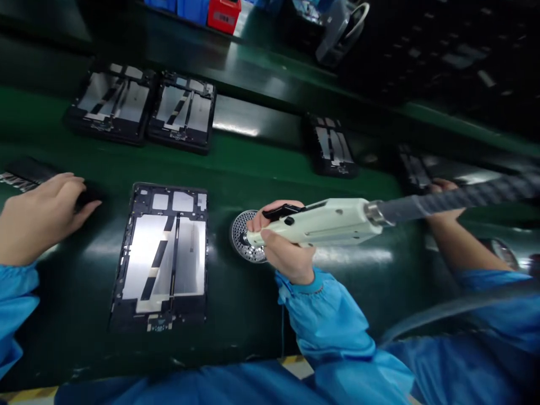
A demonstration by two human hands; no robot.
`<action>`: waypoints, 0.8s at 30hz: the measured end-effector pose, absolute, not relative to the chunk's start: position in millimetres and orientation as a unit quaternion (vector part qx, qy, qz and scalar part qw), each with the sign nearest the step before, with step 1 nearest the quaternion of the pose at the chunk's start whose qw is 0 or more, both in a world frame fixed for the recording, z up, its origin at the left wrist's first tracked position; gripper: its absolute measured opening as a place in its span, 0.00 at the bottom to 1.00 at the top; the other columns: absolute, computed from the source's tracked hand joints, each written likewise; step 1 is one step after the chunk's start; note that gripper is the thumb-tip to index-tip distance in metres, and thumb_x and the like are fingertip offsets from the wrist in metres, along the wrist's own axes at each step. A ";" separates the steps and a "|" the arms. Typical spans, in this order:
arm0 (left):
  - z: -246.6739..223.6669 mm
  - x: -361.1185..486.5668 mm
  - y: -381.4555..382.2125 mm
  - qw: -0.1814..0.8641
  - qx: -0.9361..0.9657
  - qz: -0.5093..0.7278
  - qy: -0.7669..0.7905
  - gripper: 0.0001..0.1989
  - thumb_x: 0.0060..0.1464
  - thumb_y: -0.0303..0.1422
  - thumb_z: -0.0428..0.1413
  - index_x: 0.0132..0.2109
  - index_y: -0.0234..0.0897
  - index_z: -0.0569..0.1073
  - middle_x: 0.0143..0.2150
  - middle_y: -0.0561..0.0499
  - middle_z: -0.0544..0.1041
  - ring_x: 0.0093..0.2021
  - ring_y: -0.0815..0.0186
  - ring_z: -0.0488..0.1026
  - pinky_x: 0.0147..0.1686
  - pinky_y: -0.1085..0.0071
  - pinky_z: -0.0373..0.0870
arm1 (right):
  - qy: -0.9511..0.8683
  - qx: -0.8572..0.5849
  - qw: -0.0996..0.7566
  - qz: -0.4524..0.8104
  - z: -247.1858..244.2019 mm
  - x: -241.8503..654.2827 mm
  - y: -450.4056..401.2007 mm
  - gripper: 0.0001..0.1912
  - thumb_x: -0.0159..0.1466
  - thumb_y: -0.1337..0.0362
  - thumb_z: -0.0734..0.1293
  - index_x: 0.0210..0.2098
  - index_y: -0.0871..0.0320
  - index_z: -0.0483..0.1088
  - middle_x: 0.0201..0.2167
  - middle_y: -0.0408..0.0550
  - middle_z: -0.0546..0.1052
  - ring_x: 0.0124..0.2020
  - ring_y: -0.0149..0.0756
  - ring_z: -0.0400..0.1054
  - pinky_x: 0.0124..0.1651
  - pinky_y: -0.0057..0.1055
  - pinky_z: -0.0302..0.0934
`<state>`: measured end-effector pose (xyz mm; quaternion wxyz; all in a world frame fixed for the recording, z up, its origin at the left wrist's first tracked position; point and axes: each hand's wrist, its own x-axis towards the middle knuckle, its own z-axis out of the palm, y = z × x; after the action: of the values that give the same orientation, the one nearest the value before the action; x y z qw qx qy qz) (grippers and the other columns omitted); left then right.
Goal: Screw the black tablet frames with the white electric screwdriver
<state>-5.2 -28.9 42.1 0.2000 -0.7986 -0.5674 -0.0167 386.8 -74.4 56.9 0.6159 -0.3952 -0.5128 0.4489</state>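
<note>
My right hand [291, 253] is wrapped round a pale green air gun [333, 222] with a black trigger. Its thick ribbed hose runs off to the right. Under the gun's tip lies a round perforated metal disc [240, 225]; whether they touch I cannot tell. At the far left, my left hand [44, 216] curls over a black brush [27, 169] with pale bristles, the dark handle partly hidden by the fingers. Between my hands an opened tablet [189, 253] lies flat on the green bench, its silver inside, ribbon cables and black frame showing.
Two more opened tablets [113, 101] [181, 112] lie at the back left, another [331, 146] back right. A co-worker's hand [445, 199] touches a device [415, 169] at the right. A red bin [223, 16] and blue bins [192, 10] stand behind. A grey hose crosses lower right.
</note>
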 end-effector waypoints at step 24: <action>62.6 10.5 -41.3 0.020 -0.801 -0.248 -0.545 0.15 0.66 0.42 0.53 0.45 0.38 0.78 0.52 0.50 0.80 0.51 0.58 0.79 0.52 0.61 0.76 | -0.535 -0.374 0.623 0.431 56.4 384.6 -71.9 0.17 0.55 0.69 0.70 0.43 0.48 0.71 0.25 0.39 0.70 0.26 0.33 0.67 0.30 0.37 0.68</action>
<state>10.5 -41.3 62.6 0.0202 -0.8009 -0.5447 -0.2480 384.6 -71.9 56.4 0.6233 -0.3736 -0.5345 0.4315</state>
